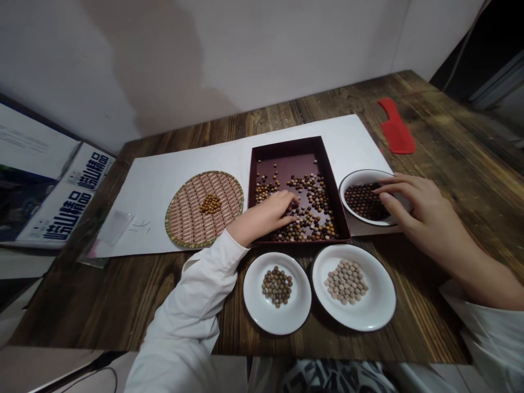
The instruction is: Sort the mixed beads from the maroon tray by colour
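My left hand (268,216) reaches into a dark red rectangular box (341,218) holding many loose mixed beads (313,194). Its thumb stands apart from the curled fingers, just over the beads, and no bead shows in its grip. Over a white bowl (347,180) on the right, my right hand (417,210) has its thumb and index fingertips close together. Whatever they may hold is hidden against the dark brown beads (360,201) in the bowl. Part of the bowl's right side is behind this hand.
A round woven tray (188,202) with yellow-brown beads (210,203) lies left of the box. Nearer stand a white plate (256,305) of olive-brown beads (277,285) and another plate (380,300) of pale beads (347,281). A red comb (397,134) lies at back right.
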Tool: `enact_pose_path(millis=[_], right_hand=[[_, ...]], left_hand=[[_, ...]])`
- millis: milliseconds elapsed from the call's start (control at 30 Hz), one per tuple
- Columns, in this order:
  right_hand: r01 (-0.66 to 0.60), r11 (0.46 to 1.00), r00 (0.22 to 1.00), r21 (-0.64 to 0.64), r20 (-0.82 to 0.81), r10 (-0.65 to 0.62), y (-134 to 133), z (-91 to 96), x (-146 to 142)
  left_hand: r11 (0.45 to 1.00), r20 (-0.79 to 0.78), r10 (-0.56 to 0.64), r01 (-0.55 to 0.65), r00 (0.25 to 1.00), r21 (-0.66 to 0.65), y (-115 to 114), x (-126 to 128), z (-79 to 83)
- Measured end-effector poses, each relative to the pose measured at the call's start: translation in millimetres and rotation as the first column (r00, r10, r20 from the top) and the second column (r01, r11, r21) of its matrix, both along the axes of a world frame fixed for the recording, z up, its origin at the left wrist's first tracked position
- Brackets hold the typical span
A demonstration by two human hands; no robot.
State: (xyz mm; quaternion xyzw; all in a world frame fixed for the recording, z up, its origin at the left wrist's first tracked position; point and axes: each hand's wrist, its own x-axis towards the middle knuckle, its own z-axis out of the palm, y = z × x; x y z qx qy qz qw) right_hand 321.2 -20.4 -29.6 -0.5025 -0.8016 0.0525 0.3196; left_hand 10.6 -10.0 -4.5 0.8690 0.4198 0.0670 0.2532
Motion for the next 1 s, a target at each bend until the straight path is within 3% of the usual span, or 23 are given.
enact_pose_path(millis=[167,400,1000], right_hand=[[-0.009,1.0,1.0,0.002,0.011,0.009,-0.3,0.0,0.3],[-0.006,1.0,1.0,-0.006,0.005,0.006,0.0,0.3,0.4],[-0.007,1.0,1.0,-0.006,0.01,0.007,-0.7,1.5,-0.9]], left_hand=[[1.0,-0.026,-0.004,0.004,1.0,-0.006,-1.4,1.0,2.0],[0.993,-0.03,-0.107,0.106,0.994,-0.052,-5.6,1.3,9.1],[0.985,-0.005,-0.141,0.14,0.99,-0.101,-2.6,2.9,3.6]])
